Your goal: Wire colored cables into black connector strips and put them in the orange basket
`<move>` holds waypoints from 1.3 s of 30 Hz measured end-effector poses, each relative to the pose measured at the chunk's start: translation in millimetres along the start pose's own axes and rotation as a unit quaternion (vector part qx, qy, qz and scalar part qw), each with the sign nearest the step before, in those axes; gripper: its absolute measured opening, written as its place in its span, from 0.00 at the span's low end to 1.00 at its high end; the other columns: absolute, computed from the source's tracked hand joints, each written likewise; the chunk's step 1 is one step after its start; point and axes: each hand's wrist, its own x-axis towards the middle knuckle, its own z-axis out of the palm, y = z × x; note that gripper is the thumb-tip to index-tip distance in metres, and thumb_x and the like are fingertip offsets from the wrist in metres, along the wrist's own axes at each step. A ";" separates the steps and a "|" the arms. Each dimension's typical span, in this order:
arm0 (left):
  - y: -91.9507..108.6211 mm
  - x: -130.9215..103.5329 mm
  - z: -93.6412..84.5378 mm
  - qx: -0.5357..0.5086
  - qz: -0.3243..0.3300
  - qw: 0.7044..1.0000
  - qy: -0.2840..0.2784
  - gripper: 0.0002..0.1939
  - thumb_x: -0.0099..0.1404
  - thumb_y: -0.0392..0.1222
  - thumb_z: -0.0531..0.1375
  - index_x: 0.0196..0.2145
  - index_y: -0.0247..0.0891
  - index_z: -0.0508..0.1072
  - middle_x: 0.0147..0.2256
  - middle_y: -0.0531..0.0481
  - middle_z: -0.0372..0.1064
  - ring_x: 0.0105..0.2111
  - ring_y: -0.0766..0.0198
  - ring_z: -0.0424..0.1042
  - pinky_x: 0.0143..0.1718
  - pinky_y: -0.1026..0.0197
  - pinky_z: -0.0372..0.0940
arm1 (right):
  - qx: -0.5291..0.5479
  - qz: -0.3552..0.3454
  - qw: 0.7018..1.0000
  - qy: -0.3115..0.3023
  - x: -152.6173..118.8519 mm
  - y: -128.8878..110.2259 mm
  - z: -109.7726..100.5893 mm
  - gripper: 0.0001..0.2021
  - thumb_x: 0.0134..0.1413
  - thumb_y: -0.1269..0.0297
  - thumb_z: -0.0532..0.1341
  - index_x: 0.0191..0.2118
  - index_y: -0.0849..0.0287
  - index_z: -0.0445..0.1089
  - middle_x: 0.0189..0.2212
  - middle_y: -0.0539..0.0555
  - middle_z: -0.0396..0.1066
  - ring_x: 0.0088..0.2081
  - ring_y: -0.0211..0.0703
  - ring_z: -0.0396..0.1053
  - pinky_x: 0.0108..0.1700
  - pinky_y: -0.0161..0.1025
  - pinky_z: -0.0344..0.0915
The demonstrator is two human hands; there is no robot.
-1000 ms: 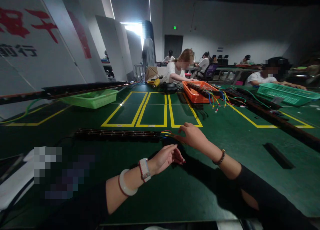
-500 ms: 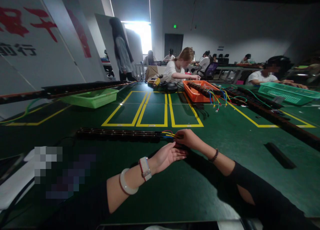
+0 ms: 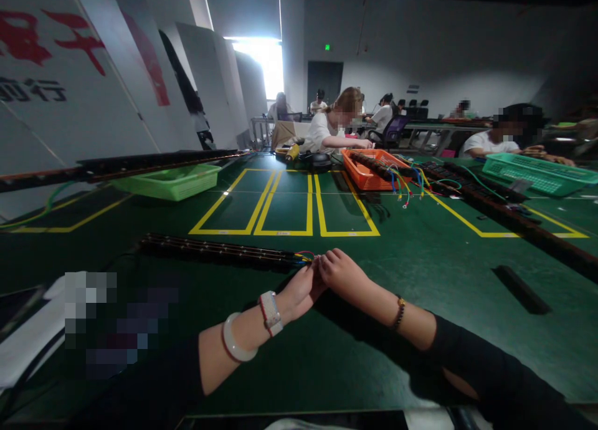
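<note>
A long dark strip-like assembly [image 3: 219, 250] with thin lines along it lies on the green table, its right end at my hands. Coloured wires [image 3: 303, 256], yellow, red and blue among them, come out of that end. My left hand [image 3: 299, 290], with a watch and a pale bangle on the wrist, is closed around the wires. Fingertips of my right hand [image 3: 343, 275] are pinched together on the wires, touching the left hand. The wire ends are hidden between the fingers.
An orange basket [image 3: 369, 179] with wired assemblies stands beyond, a green basket [image 3: 172, 186] at left, a teal basket [image 3: 537, 174] at right. A short black bar [image 3: 521, 290] lies on the table [image 3: 420, 380]. Co-workers sit behind it.
My left hand has gone from open, with fingers stretched out, to closed at the wires. My right hand has shifted slightly left. The strip's right end has swung a little toward me.
</note>
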 end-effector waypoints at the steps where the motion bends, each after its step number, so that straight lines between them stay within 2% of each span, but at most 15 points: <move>1: 0.0 0.6 -0.5 0.001 0.000 1.000 0.002 0.07 0.70 0.33 0.49 0.33 0.33 0.64 0.31 0.51 0.67 0.31 0.71 0.68 0.38 0.67 0.66 | 0.004 0.000 1.000 -0.005 -0.2 -0.4 -1.0 0.13 0.60 0.76 0.51 0.44 0.70 0.71 0.35 0.63 0.69 0.37 0.47 0.63 0.38 0.42 0.57; 5: -1.0 3.0 -3.9 0.006 0.003 1.000 0.009 0.08 0.69 0.34 0.50 0.32 0.33 0.64 0.26 0.52 0.65 0.26 0.71 0.66 0.34 0.66 0.65 | 0.053 0.023 0.998 -0.024 -2.6 7.4 -17.2 0.11 0.62 0.68 0.53 0.43 0.65 0.71 0.36 0.61 0.69 0.39 0.46 0.64 0.39 0.41 0.56; 8: -1.4 3.3 -6.3 -0.002 0.003 1.000 -0.021 0.10 0.69 0.32 0.51 0.28 0.32 0.65 0.26 0.51 0.66 0.27 0.70 0.67 0.37 0.64 0.65 | 0.102 0.080 0.991 -0.032 -6.4 16.2 -37.0 0.14 0.64 0.61 0.52 0.38 0.63 0.73 0.35 0.59 0.70 0.38 0.45 0.66 0.39 0.41 0.57; 11: -1.2 2.9 -7.4 0.000 -0.007 0.998 -0.056 0.13 0.69 0.34 0.51 0.27 0.31 0.66 0.25 0.49 0.67 0.27 0.69 0.67 0.37 0.64 0.64 | 0.138 0.131 0.980 -0.061 -11.1 19.4 -51.1 0.17 0.61 0.54 0.56 0.35 0.63 0.73 0.32 0.59 0.71 0.37 0.46 0.69 0.38 0.40 0.59; 13: -1.3 2.8 -7.1 0.027 -0.011 0.998 -0.048 0.14 0.70 0.37 0.50 0.29 0.31 0.68 0.27 0.48 0.68 0.27 0.68 0.67 0.35 0.64 0.64 | 0.142 0.143 0.975 -0.096 -13.4 17.4 -53.3 0.15 0.58 0.54 0.59 0.37 0.63 0.74 0.32 0.60 0.72 0.36 0.48 0.70 0.38 0.40 0.61; 18: -2.4 2.9 -6.2 0.058 -0.006 0.998 -0.028 0.14 0.70 0.39 0.49 0.30 0.31 0.68 0.29 0.46 0.70 0.31 0.65 0.70 0.37 0.62 0.65 | 0.142 0.134 0.967 -0.163 -14.5 10.8 -45.8 0.12 0.59 0.66 0.56 0.43 0.64 0.73 0.35 0.63 0.72 0.36 0.48 0.72 0.36 0.39 0.64; 23: -3.3 5.1 -9.8 0.058 -0.010 0.997 -0.040 0.12 0.70 0.41 0.51 0.33 0.30 0.68 0.32 0.44 0.72 0.34 0.63 0.72 0.44 0.59 0.66 | 0.163 0.177 0.955 -0.175 -14.9 21.9 -48.9 0.12 0.60 0.62 0.55 0.39 0.63 0.73 0.34 0.62 0.73 0.36 0.50 0.73 0.35 0.39 0.65; 26: -4.4 8.2 -13.3 0.072 -0.018 0.995 -0.062 0.11 0.70 0.42 0.50 0.36 0.31 0.67 0.36 0.41 0.73 0.36 0.61 0.74 0.45 0.56 0.66 | 0.147 0.212 0.956 -0.143 -15.3 35.6 -47.8 0.12 0.60 0.61 0.54 0.38 0.62 0.72 0.33 0.60 0.73 0.36 0.51 0.72 0.34 0.40 0.64; 29: -5.2 9.6 -15.2 0.080 -0.001 0.992 -0.098 0.09 0.70 0.40 0.50 0.39 0.31 0.66 0.38 0.39 0.73 0.39 0.58 0.74 0.47 0.53 0.66 | 0.133 0.245 0.954 -0.110 -13.2 48.3 -36.9 0.12 0.61 0.61 0.55 0.38 0.62 0.72 0.33 0.59 0.73 0.36 0.51 0.72 0.34 0.40 0.63; 32: -4.8 9.3 -15.5 0.085 0.004 0.991 -0.104 0.09 0.70 0.40 0.50 0.39 0.31 0.65 0.36 0.39 0.72 0.37 0.59 0.74 0.45 0.55 0.67 | 0.140 0.261 0.950 -0.101 -8.8 55.5 -17.6 0.12 0.61 0.60 0.56 0.37 0.62 0.72 0.34 0.58 0.73 0.37 0.49 0.72 0.34 0.39 0.62; 36: -4.0 8.7 -15.5 0.098 -0.001 0.989 -0.106 0.10 0.70 0.41 0.49 0.37 0.31 0.64 0.34 0.39 0.72 0.34 0.60 0.74 0.41 0.57 0.67 | 0.155 0.255 0.947 -0.116 -2.5 56.6 6.3 0.12 0.61 0.60 0.56 0.39 0.63 0.72 0.35 0.59 0.73 0.38 0.48 0.72 0.35 0.37 0.61; 39: -3.7 7.9 -14.9 0.102 -0.005 0.990 -0.099 0.10 0.70 0.41 0.49 0.39 0.31 0.63 0.34 0.40 0.71 0.34 0.60 0.74 0.41 0.57 0.67 | 0.145 0.252 0.949 -0.123 -1.1 55.2 10.0 0.14 0.62 0.59 0.55 0.39 0.63 0.72 0.34 0.60 0.73 0.38 0.47 0.72 0.35 0.37 0.61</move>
